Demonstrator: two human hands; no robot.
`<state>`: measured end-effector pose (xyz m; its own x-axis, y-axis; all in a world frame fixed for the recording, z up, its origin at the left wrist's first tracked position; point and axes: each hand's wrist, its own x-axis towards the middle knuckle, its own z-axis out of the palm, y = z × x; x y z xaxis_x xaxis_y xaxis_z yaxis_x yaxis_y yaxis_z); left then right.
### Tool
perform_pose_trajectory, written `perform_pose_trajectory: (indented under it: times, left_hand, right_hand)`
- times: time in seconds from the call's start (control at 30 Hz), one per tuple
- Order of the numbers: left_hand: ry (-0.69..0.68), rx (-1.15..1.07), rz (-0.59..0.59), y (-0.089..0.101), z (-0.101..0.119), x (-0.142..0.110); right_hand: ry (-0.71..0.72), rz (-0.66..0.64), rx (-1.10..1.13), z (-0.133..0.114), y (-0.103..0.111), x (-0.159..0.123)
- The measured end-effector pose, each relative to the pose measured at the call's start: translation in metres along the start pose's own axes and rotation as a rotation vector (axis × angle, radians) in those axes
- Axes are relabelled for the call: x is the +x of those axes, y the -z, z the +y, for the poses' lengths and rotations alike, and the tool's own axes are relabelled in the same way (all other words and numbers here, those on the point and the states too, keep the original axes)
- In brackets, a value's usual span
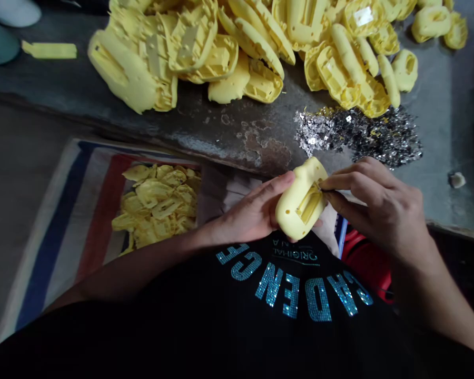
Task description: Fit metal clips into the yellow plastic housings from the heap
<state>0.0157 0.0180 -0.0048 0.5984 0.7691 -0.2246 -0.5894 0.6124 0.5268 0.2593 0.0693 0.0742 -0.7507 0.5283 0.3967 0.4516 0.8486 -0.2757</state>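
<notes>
Yellow shell (292,202) gripped by left hand (256,213); right hand (383,202) apparently working pinched tiny piece (319,185) at slot (308,206), right side; next likely needs steadiness.

room to pass along bench (205,126) edge, yellow shells (225,60) heaped behind, metal bits (363,134) blocking beyond right hand (393,208)

A scuffed grey desk (205,126), patched with brown wear near its edge, stretched ahead of the left hand (256,210) and right hand (379,197). Grey floor (19,152) lay well left of the left hand, in dim light.
</notes>
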Motion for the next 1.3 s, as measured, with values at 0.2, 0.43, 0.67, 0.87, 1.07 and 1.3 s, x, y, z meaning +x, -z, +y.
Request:
perform_pose_trajectory:
  times: [0.2,0.43,0.67,0.87,1.07,1.3]
  left_hand:
    - [0.005,-0.008,-0.055,0.002,-0.005,0.001]
    - [0.005,-0.023,-0.045,0.006,-0.009,-0.001]
    - [-0.011,-0.031,-0.052,0.004,-0.009,-0.002]
    - [-0.029,-0.03,-0.01,0.001,-0.01,-0.004]
    - [-0.162,0.037,0.086,-0.014,-0.011,-0.009]
    - [-0.139,0.037,0.091,-0.016,-0.012,-0.016]
  right_hand:
    - [0.083,-0.052,-0.156,-0.009,0.005,0.001]
    - [0.051,-0.064,-0.191,-0.018,0.003,-0.001]
    - [-0.099,0.079,-0.024,-0.025,-0.002,-0.01]
    - [-0.118,0.18,-0.067,-0.027,-0.012,-0.02]
    - [-0.13,0.175,0.057,-0.024,-0.014,-0.017]
    - [-0.081,0.067,0.09,-0.016,-0.005,-0.014]
